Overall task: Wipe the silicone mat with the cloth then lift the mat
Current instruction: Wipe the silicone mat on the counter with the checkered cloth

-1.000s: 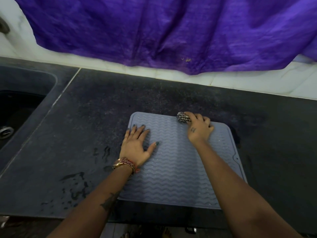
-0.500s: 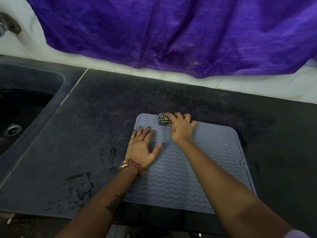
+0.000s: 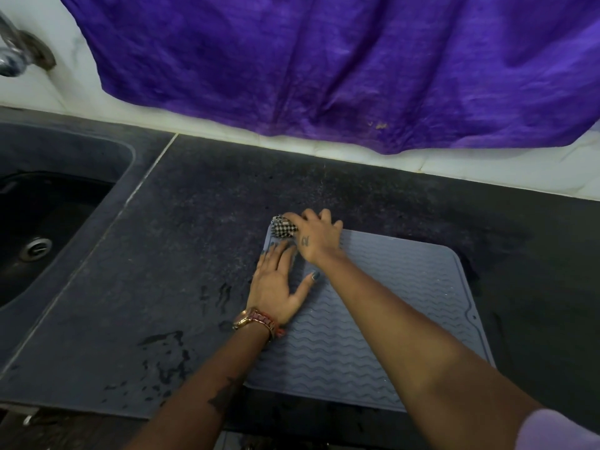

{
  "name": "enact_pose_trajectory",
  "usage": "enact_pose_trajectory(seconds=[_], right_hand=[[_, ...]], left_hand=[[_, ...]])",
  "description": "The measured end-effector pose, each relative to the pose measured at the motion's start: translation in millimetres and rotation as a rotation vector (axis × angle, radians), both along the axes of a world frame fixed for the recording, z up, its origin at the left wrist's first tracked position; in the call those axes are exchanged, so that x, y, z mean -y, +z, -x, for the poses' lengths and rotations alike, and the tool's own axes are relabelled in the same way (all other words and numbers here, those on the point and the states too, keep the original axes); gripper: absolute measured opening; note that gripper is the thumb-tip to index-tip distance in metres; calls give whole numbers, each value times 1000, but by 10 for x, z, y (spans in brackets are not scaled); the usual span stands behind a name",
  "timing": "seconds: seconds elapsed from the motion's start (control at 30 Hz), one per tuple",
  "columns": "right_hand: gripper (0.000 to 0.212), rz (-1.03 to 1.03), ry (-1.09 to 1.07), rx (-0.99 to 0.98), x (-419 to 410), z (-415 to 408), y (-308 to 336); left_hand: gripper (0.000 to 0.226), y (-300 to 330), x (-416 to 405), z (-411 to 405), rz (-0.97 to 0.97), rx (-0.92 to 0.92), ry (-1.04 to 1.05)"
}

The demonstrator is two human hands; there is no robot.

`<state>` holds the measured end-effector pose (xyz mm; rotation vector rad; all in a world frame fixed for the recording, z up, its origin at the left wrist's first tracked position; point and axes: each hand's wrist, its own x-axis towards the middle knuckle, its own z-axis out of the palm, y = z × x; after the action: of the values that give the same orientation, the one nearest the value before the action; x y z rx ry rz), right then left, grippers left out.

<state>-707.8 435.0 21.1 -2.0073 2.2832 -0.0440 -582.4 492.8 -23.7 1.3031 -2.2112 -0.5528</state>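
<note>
Clenched round the bunched black-and-white checked cloth (image 3: 284, 226), the right hand (image 3: 316, 237) has slid left to the far-left corner of the flat grey wavy-ribbed silicone mat (image 3: 383, 306). Its forearm crosses the mat diagonally. Left hand (image 3: 279, 282) stays released, pressed flat on the mat's left edge. Mat lies on the dark stone surface (image 3: 194, 254), right of the black sink (image 3: 48, 228).
</note>
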Motion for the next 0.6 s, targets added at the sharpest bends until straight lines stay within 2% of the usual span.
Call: enact_pose_trajectory(seconds=[0.13,0.27,0.4,0.5,0.6], right_hand=[[40,16,-28,122,87,81,72],[52,12,30,15,-58,-27,-16],[48,27,46,35,-112,25,69],[58,34,87,12,-375,-25,-73],[51,47,73,41,-407,-11,-12]], left_hand=[[81,17,-17,-17,-11,-125,15],[79,67,-34,-26,9,-238,17],[88,102,-59,-44,-1,-348,30],[90,114,-63,-46,-18,-413,37],[88,113,-75,-58,-40,-467,26]])
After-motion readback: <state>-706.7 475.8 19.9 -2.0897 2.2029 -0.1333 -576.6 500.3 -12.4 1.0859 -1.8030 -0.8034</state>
